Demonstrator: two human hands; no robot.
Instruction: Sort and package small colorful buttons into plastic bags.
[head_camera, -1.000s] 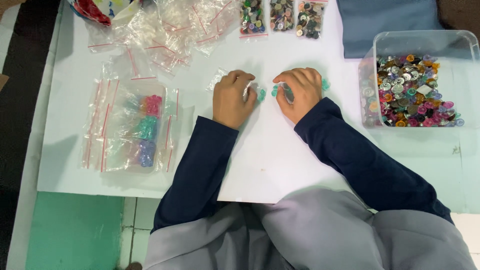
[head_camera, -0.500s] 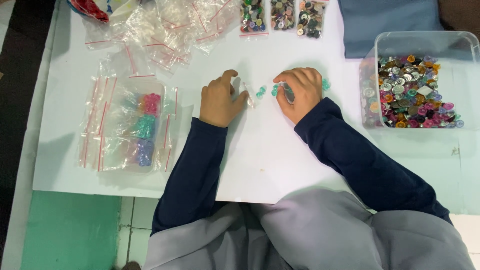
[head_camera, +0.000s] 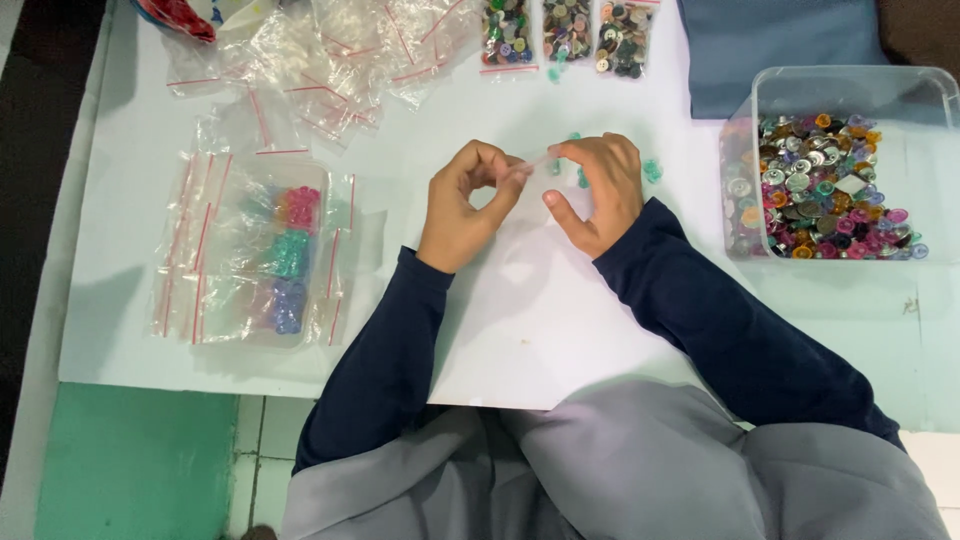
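Head view, looking straight down: at the middle of the frame the left hand (head_camera: 468, 205) and the right hand (head_camera: 596, 190) meet over the white table (head_camera: 540, 320), each pinching one end of a small clear bag (head_camera: 535, 162) with thumb and forefinger closed on it and the other fingers curled loosely. The bag hangs just above the tabletop between the two hands. To do this well, I judge the pinch should stay light and near the mouth of the bag, so the thin plastic opens rather than crumples — and the hands should keep low over the table. A few teal buttons (head_camera: 652, 170) lie loose just beside the right hand, partly hidden by its fingers, and could be nudged away. At left lie flat bags of coloured beads (head_camera: 290, 250). At the right edge stands a clear tub of mixed buttons (head_camera: 830, 190), well apart from the hands. Farther off, the top of the frame holds a heap of empty zip bags (head_camera: 330, 50) and three filled button bags (head_camera: 565, 30) — none in the way.
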